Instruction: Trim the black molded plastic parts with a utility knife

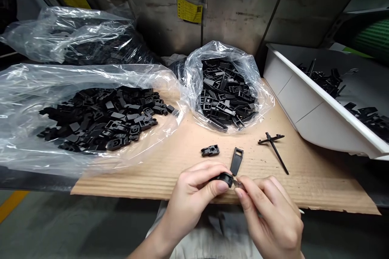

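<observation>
My left hand (194, 196) pinches a small black plastic part (226, 178) between thumb and fingers at the near edge of the cardboard sheet (170, 162). My right hand (270, 210) is closed in a pinch on a tiny piece at that part's right end (238, 184); I cannot make out what it is. Just beyond my hands a flat black clip with a square hole (236, 161) and a short black block piece (210, 150) lie loose on the cardboard. A thin black cross-shaped stem (275, 149) lies to the right.
An open clear bag of black block parts (103, 119) lies at the left. Another open bag of black clips (226, 93) stands at the centre back. A white bin (316, 109) with black parts sits at the right. A third bag (79, 36) lies behind.
</observation>
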Available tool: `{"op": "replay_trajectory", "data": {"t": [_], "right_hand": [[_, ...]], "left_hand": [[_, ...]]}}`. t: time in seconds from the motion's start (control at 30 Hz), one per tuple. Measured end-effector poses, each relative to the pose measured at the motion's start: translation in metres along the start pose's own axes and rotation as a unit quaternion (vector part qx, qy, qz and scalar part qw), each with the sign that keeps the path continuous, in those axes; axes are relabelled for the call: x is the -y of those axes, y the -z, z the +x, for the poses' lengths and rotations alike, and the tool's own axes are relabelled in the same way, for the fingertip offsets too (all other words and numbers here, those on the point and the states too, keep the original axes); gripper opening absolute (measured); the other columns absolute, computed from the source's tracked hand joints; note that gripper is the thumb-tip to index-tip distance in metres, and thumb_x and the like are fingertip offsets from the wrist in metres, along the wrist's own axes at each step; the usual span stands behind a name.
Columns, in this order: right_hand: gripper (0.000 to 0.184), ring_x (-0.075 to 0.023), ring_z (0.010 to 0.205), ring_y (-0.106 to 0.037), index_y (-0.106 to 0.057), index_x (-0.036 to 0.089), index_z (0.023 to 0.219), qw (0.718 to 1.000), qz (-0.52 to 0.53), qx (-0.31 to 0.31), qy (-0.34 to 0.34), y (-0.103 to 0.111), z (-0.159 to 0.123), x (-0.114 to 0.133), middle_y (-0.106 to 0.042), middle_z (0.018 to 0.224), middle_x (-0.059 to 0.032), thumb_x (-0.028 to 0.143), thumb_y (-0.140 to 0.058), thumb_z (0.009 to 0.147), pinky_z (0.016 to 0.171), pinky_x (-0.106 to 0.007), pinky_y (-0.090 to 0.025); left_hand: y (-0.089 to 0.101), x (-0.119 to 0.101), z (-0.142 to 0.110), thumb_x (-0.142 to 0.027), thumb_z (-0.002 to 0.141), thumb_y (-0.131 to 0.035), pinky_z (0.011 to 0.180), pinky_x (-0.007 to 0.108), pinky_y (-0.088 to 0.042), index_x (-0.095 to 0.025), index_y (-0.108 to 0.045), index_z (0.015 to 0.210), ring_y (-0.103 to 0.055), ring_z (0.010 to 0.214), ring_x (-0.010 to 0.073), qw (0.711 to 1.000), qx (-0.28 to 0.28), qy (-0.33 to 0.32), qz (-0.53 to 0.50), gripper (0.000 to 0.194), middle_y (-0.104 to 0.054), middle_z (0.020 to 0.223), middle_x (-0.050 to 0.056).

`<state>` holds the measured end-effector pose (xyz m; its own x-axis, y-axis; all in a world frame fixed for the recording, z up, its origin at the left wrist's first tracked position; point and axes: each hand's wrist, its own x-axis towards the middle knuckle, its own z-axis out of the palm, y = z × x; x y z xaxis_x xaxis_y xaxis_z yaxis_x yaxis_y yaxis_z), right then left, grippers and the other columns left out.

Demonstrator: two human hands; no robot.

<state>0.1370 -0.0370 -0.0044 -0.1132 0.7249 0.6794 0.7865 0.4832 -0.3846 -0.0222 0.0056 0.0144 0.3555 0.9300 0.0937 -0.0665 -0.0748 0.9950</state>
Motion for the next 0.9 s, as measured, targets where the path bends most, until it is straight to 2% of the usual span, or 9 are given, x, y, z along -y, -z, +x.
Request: {"op": "replay_trajectory", "data": {"t": [0.1, 0.2, 0.3, 0.4, 0.53, 0.63, 0.9], "right_hand": [[0.029, -0.0174, 0.071, -0.054, -0.060, 0.013, 0.104, 0.999, 0.002, -0.026, -0.041, 0.003, 0.003, -0.004, -0.058, 0.075, -0.0076, 0.004, -0.058, 0.077, 0.064, -0.030, -0.043], [0.025, -0.0167, 0.079, -0.056, -0.061, 0.016, 0.104, 0.994, 0.058, 0.013, -0.093, 0.012, 0.005, -0.006, -0.056, 0.086, -0.0081, 0.009, -0.053, 0.081, 0.067, -0.026, -0.044], [0.023, -0.0097, 0.064, -0.056, -0.061, 0.025, 0.101, 0.969, 0.167, 0.070, -0.169, 0.019, 0.003, -0.004, -0.059, 0.076, 0.0006, 0.014, -0.048, 0.085, 0.056, -0.018, -0.044], [0.018, -0.0066, 0.047, -0.049, -0.061, 0.029, 0.091, 0.941, 0.224, 0.087, -0.239, 0.020, 0.002, 0.001, -0.056, 0.061, 0.0070, 0.018, -0.047, 0.086, 0.047, -0.014, -0.040], [0.013, -0.0078, 0.057, -0.054, -0.060, 0.025, 0.081, 0.945, 0.211, 0.095, -0.232, 0.016, 0.006, 0.006, -0.056, 0.063, 0.0056, 0.020, -0.049, 0.085, 0.056, -0.015, -0.041], [0.014, -0.0077, 0.057, -0.053, -0.059, 0.023, 0.078, 0.944, 0.216, 0.116, -0.221, 0.014, 0.010, 0.005, -0.054, 0.062, 0.0048, 0.019, -0.048, 0.085, 0.055, -0.015, -0.040], [0.018, -0.0090, 0.054, -0.052, -0.057, 0.021, 0.072, 0.941, 0.215, 0.149, -0.214, 0.017, 0.012, 0.003, -0.052, 0.059, 0.0037, 0.018, -0.046, 0.085, 0.052, -0.018, -0.041]], "left_hand": [[0.000, 0.000, -0.001, -0.024, 0.080, -0.060, 0.067, 0.022, -0.046, -0.020, -0.069, 0.077, -0.058, 0.074, 0.0161, 0.999, 0.024, 0.031, -0.020, 0.011, -0.062, 0.078, 0.002], [0.002, 0.002, -0.001, -0.027, 0.080, -0.060, 0.073, 0.025, -0.046, -0.021, -0.070, 0.081, -0.059, 0.081, 0.0181, 0.999, 0.023, 0.022, -0.012, 0.011, -0.062, 0.082, 0.003], [0.002, 0.003, -0.001, -0.021, 0.078, -0.063, 0.080, 0.023, -0.044, -0.025, -0.070, 0.088, -0.058, 0.088, 0.0172, 1.000, 0.010, -0.010, 0.011, 0.013, -0.063, 0.089, 0.001], [0.000, 0.005, -0.002, -0.006, 0.076, -0.061, 0.082, 0.019, -0.044, -0.024, -0.069, 0.091, -0.058, 0.091, 0.0149, 0.996, -0.004, -0.065, 0.067, 0.025, -0.063, 0.093, 0.001], [-0.004, 0.010, -0.006, 0.003, 0.078, -0.052, 0.083, 0.021, -0.045, -0.020, -0.066, 0.096, -0.058, 0.094, 0.0157, 0.977, -0.001, -0.166, 0.134, 0.031, -0.062, 0.100, 0.004], [-0.004, 0.013, -0.008, 0.004, 0.079, -0.051, 0.080, 0.023, -0.048, -0.019, -0.065, 0.097, -0.059, 0.092, 0.0163, 0.967, 0.007, -0.203, 0.151, 0.032, -0.062, 0.100, 0.005], [-0.001, 0.009, -0.007, 0.004, 0.077, -0.053, 0.078, 0.023, -0.049, -0.023, -0.067, 0.096, -0.061, 0.088, 0.0175, 0.971, 0.018, -0.184, 0.149, 0.037, -0.064, 0.099, 0.004]]}}
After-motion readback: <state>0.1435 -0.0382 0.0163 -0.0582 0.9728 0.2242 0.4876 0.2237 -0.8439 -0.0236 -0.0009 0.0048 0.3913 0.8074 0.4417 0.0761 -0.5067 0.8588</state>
